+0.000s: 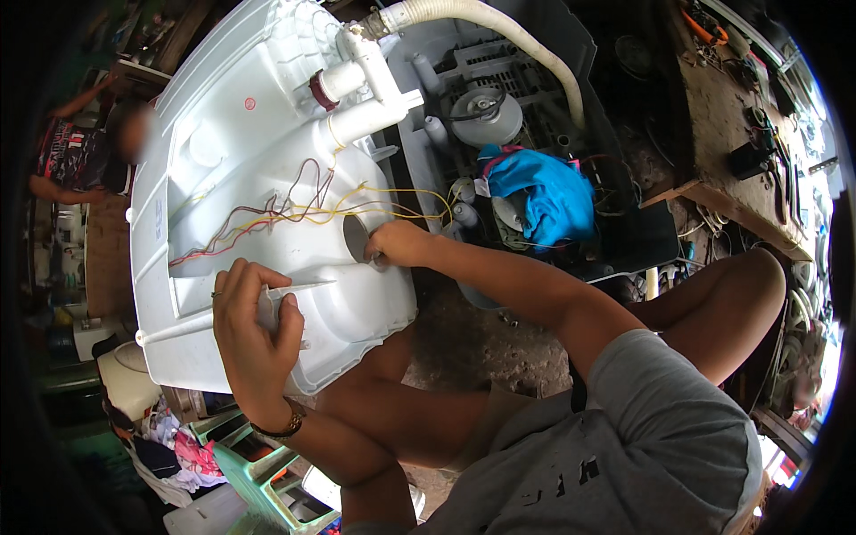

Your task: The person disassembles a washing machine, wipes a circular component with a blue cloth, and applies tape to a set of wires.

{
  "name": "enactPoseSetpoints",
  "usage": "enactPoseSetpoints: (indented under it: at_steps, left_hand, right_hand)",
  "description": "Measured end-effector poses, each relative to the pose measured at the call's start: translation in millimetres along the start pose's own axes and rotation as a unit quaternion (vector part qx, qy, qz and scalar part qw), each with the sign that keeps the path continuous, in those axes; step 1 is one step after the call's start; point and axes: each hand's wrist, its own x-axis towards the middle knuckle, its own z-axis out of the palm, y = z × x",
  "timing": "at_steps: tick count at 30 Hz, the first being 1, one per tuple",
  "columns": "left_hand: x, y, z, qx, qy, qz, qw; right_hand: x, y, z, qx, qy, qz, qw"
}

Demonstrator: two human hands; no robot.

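Observation:
A large white plastic washing machine tub (pixel 259 169) leans on its side in front of me, its underside toward me. My left hand (pixel 254 330) grips its near edge, fingers over the top and thumb on the other side. At the round hole (pixel 355 237) in the tub, my right hand (pixel 388 245) has its fingers curled in at the rim; what they hold is hidden. Yellow, red and brown wires (pixel 303 209) run across the tub above that hand. White drain pipes (pixel 370 116) join a ribbed hose (pixel 481 16) at the top.
Beyond my right arm lies a dark machine base (pixel 642 236) with a round white pulley (pixel 486 116) and a blue cloth (pixel 544 192). A wooden bench (pixel 740 134) with tools stands at the right. Another person (pixel 85 147) is at the far left. A green stool (pixel 254 473) stands below.

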Motion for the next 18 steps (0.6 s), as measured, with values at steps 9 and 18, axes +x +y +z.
enactPoseSetpoints:
  at_steps: [9, 18]
  left_hand:
    - [-0.1, 0.7, -0.3, 0.002, -0.002, 0.004, 1.000]
    - [-1.1, 0.2, -0.4, 0.002, -0.005, 0.002, 1.000]
  right_hand:
    - [7.0, 0.9, -2.0, -0.052, -0.018, -0.019, 0.998]
    - [2.5, 1.3, 2.8, 0.421, 0.058, 0.176, 0.888]
